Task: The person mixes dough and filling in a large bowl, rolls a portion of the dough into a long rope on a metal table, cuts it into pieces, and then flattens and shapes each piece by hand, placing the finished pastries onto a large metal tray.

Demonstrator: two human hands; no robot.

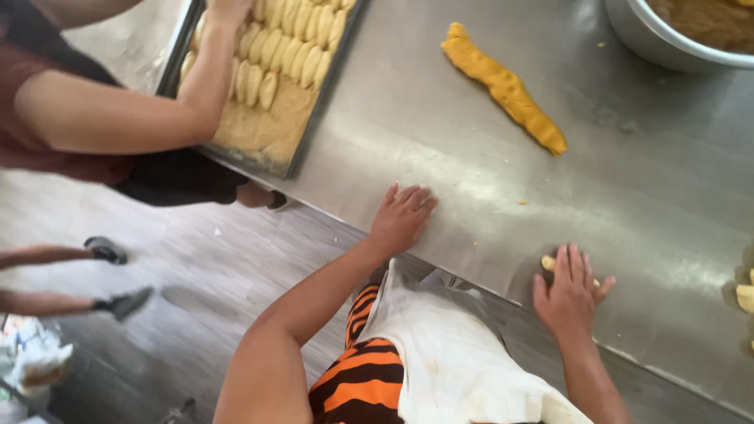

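a: while the right hand (569, 294) lies flat on the steel bench (471, 157), a small pale dough piece (549, 263) peeks out at its upper left edge, mostly hidden under the palm.

b: fingers (577, 267)?

a: spread and stretched out, pressing down, not curled round anything. dough sits beneath them, touching.

b: left hand (402, 216)?

a: flat too, fingers together, at the bench edge, nothing under it that i can see. well apart from the small piece.

b: the long orange dough roll (503, 85)?

a: farther up the bench, long axis slanting from upper left to lower right. both hands well short of it; neither clearly nearer.

b: others?

a: another person's arm (118, 118) reaches to a tray of pale shaped pieces (275, 55), upper left. metal bowl (675, 39) at top right.
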